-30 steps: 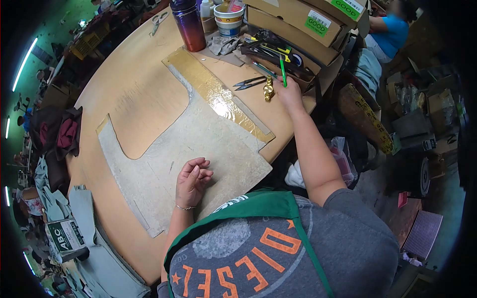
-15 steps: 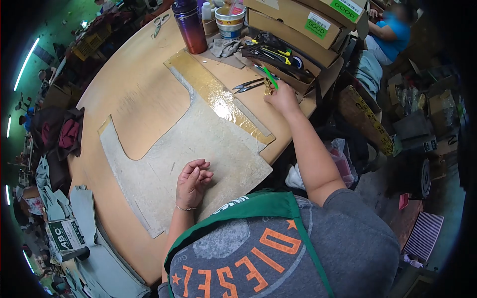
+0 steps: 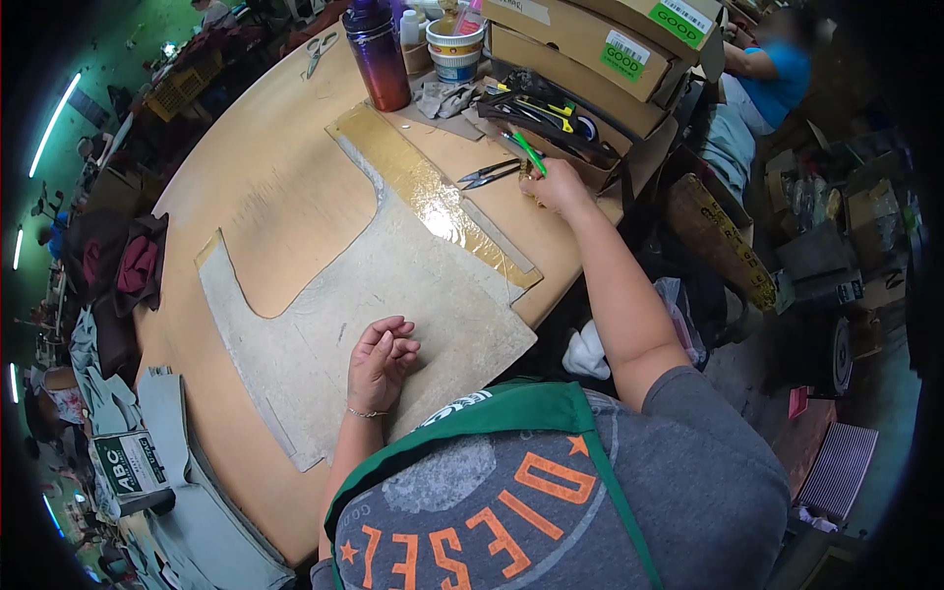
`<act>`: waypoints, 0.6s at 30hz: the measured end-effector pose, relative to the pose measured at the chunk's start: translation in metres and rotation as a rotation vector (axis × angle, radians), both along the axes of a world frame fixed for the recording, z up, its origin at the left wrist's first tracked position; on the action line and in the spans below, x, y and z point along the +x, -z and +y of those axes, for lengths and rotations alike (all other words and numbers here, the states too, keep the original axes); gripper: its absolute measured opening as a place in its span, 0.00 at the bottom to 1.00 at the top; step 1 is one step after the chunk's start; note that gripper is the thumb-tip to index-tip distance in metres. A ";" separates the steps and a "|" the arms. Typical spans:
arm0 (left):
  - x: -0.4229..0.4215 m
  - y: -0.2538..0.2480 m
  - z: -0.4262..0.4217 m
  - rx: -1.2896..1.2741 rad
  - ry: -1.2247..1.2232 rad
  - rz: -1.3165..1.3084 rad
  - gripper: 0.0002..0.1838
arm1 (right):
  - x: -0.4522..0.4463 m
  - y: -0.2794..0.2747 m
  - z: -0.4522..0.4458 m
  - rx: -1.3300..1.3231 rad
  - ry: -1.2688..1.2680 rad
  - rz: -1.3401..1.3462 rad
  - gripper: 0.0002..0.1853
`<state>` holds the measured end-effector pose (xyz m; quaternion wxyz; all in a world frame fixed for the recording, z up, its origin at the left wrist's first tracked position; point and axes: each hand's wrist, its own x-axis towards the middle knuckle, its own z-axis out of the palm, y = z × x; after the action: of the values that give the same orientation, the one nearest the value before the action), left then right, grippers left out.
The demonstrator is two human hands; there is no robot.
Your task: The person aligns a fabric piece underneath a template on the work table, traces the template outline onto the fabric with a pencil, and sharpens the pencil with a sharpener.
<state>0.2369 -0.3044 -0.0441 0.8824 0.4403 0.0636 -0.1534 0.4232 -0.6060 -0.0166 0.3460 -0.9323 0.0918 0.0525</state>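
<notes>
My left hand [image 3: 379, 366] rests over the grey pattern piece [image 3: 324, 344], its fingers loosely curled and apart with nothing between them. At the right side of the table my right hand [image 3: 560, 187] grips a green pen [image 3: 528, 152], which points up and away. Just under those fingers is a small yellowish item, perhaps a rolled tape measure, mostly hidden. Black thread snips [image 3: 489, 174] lie beside the right hand. A shiny amber strip [image 3: 413, 177] runs along the pattern piece's far right edge.
Behind my right hand stands a box of cutters and tools [image 3: 560, 123], under stacked cardboard boxes [image 3: 590, 49]. A purple-red tumbler [image 3: 379, 59], a white tub [image 3: 455, 49] and scissors [image 3: 317, 51] are at the back. Folded cloth [image 3: 187, 472] hangs left. A person in blue [image 3: 772, 74] sits far right.
My right hand has shifted slightly, and the green pen in it has moved a little left and tilted more. My left hand has stayed in place.
</notes>
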 end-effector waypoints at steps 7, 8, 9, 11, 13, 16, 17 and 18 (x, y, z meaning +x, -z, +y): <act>0.002 0.000 0.001 -0.023 -0.007 0.013 0.13 | -0.004 0.010 0.003 0.648 0.009 -0.704 0.11; 0.002 0.001 0.001 -0.023 -0.007 0.017 0.13 | -0.003 0.014 0.001 0.624 -0.034 -0.678 0.11; 0.002 0.001 0.001 -0.021 -0.009 0.021 0.13 | -0.004 0.017 -0.001 0.622 -0.017 -0.637 0.11; 0.002 0.001 0.002 -0.021 -0.016 0.024 0.13 | -0.010 0.021 0.002 0.623 0.010 -0.551 0.12; 0.001 0.002 0.002 -0.025 -0.021 0.021 0.14 | -0.018 0.020 0.005 0.571 0.075 -0.516 0.12; 0.002 0.000 0.000 -0.021 -0.048 0.045 0.12 | -0.031 0.022 0.008 0.543 0.131 -0.504 0.13; 0.002 -0.001 0.000 -0.022 -0.049 0.046 0.12 | -0.033 0.022 0.009 0.542 0.143 -0.509 0.13; 0.002 -0.002 -0.001 -0.023 -0.050 0.049 0.12 | -0.035 0.023 0.010 0.522 0.160 -0.523 0.14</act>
<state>0.2387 -0.3051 -0.0420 0.8892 0.4243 0.0942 -0.1427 0.3883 -0.5959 -0.0395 0.5868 -0.7844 0.0566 -0.1929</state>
